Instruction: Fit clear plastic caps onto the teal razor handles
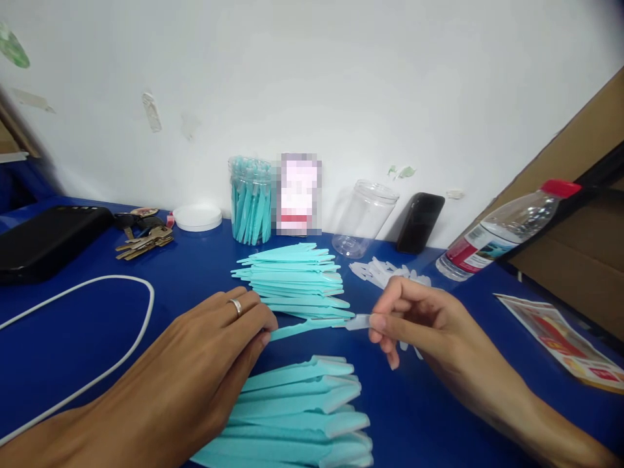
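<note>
My left hand (229,338), with a ring on one finger, pinches the handle of a turquoise eyebrow razor (312,324). Between the thumb and forefinger of my right hand (414,318) is a translucent blade cover (358,322), which meets the razor's blade end; how far it sits over the blade I cannot tell. Beyond them lies a row of turquoise razors (292,273). A nearer pile of razors with covers on their ends (312,403) is partly hidden by my left hand. Loose translucent covers (377,270) lie behind my right hand.
On the blue table (73,331), a jar of razors (251,201), a tilted clear jar (365,218), a white lid (197,218) and a phone (420,222) stand by the wall. Keys (146,240), a black case (53,237), a white cable (151,292) and a water bottle (507,227) flank them.
</note>
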Demonstrator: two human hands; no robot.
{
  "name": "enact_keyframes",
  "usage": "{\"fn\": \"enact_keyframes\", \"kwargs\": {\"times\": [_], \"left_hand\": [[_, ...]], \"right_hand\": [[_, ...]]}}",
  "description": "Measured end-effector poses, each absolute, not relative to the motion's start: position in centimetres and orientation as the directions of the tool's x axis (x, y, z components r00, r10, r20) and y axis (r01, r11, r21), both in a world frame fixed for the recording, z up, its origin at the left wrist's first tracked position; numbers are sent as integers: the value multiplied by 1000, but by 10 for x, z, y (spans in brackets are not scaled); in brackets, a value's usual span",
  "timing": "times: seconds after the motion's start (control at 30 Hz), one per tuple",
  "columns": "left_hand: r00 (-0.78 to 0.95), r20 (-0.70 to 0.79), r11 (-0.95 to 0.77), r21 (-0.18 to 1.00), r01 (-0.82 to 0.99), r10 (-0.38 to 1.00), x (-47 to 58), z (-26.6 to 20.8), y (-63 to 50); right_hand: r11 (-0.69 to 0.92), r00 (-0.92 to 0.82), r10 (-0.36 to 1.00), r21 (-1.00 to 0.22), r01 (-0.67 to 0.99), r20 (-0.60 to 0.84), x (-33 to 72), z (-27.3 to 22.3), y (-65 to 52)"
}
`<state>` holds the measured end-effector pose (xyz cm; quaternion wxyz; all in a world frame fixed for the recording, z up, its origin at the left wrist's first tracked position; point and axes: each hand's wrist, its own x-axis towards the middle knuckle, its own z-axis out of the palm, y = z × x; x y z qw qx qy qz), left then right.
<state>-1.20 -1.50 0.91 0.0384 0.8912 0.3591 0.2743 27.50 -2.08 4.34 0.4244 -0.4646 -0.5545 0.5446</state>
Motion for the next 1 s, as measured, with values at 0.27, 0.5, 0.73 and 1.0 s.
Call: {"fn": "enact_keyframes", "kwargs": {"times": [0.27,0.5,0.73,1.0], "left_hand": [[598,462,-741,239,627,655,-13,8,-17],[592,455,-735,258,627,665,-13,8,-16],[591,421,-722,315,616,688,-13,9,-17],[619,396,-735,384,559,678,-11,13,-23]], "right_hand": [[12,-134,991,-996,91,-1,277,39,-20],[40,-141,990,-994,97,26,275,35,-21],[65,-187,982,-983,174,32,271,35,-25],[387,-411,881,-856,343,233,265,46,-41]]}}
